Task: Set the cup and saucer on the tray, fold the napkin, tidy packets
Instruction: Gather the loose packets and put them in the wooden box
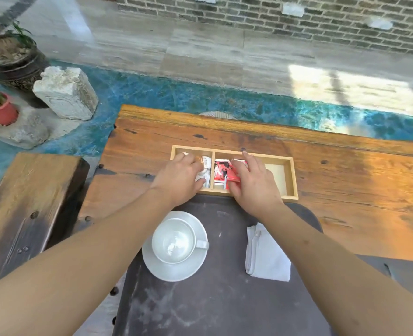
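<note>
A white cup [174,241] stands on its white saucer [176,270] on the dark tray [220,299], handle to the right. A folded white napkin [266,255] lies on the tray's right side. Beyond the tray sits a wooden box [290,178] with three compartments. My left hand [178,180] rests in the left compartment, fingers on the white packets [205,166]. My right hand [251,185] is in the middle compartment, gripping a red packet [234,170] among other red packets [218,173]. The right compartment shows only bare wood.
The box and tray sit on a worn wooden table [346,190]. A wooden bench [26,209] is at the left. Beyond lie a carved stone block [65,93], a red plant pot [2,112] and a blue floor strip [176,90].
</note>
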Demonstrator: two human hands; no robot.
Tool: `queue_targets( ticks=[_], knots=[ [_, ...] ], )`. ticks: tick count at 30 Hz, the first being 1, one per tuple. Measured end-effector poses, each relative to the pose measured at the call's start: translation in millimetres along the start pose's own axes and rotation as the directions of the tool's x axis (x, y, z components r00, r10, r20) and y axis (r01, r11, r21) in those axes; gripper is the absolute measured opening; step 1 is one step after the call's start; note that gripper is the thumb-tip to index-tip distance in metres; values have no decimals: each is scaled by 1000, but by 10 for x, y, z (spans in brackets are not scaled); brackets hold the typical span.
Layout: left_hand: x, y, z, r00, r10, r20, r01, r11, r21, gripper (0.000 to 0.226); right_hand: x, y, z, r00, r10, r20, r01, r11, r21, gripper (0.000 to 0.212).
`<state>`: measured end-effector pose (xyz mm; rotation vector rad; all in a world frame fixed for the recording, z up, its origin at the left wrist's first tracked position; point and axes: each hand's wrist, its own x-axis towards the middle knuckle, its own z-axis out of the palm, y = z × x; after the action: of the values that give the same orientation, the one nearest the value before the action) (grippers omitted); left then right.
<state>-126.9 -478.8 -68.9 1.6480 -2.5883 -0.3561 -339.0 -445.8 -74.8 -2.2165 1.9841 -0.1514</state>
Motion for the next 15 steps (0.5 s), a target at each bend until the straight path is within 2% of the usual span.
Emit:
queue_targets(
  ticks=[4,9,12,15],
  knots=[
    [-66,-42,7,994,46,96,-48,999,10,42,-106,-45,-20,999,-14,48,17,997,-72,54],
    [-121,-62,14,992,71,105,-72,997,6,49,-180,-112,15,992,-59,110,66,996,-65,39],
    [-125,-65,17,978,78,195,-82,997,13,63,-142,-127,42,992,-73,100,78,996,-47,33],
    [-124,-68,31,971,56,232,-66,997,36,67,-37,-112,34,996,-6,85,3,999,38,29]
  ],
)
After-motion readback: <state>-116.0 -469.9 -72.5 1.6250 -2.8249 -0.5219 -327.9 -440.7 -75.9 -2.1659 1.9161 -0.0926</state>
